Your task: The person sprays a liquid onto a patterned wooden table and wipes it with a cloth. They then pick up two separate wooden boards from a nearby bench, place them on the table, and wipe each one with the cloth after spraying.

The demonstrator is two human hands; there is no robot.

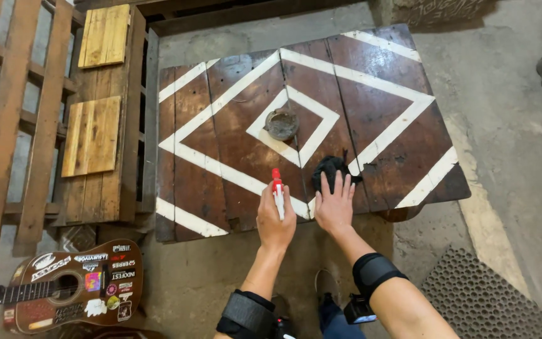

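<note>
Gripping hand: the left hand [275, 221] is wrapped in a fist around a small white spray bottle with a red nozzle [277, 189], holding it upright over the near edge of the table
Pressing hand: the right hand [334, 204] lies flat, palm down, fingers [337, 186] spread a little and straight, resting on the near part of a crumpled black cloth [330, 169]
Wrists: each forearm carries a black strap band [374, 271], and a small black device hangs from the right one
Spray bottle place: just beside the right hand on its left, red nozzle pointing away from the person, above a white stripe
Cloth place: on the table top near its front edge, right of the bottle, touching a white painted line
Table: a dark brown plank table painted with white nested diamond lines [233, 125], its surface looking wet and glossy
Table centre: a round, dirty grey dish [281, 123] sits inside the innermost diamond, apart from the cloth and farther from the person
Near left: a brown acoustic guitar covered in stickers [70, 292] lies on the floor
Left side: a slatted wooden pallet bench with two pale boards [92, 135] stands just beside the table
Near right: a dark perforated rubber mat [481, 301] on the grey concrete floor [509, 138]
</note>
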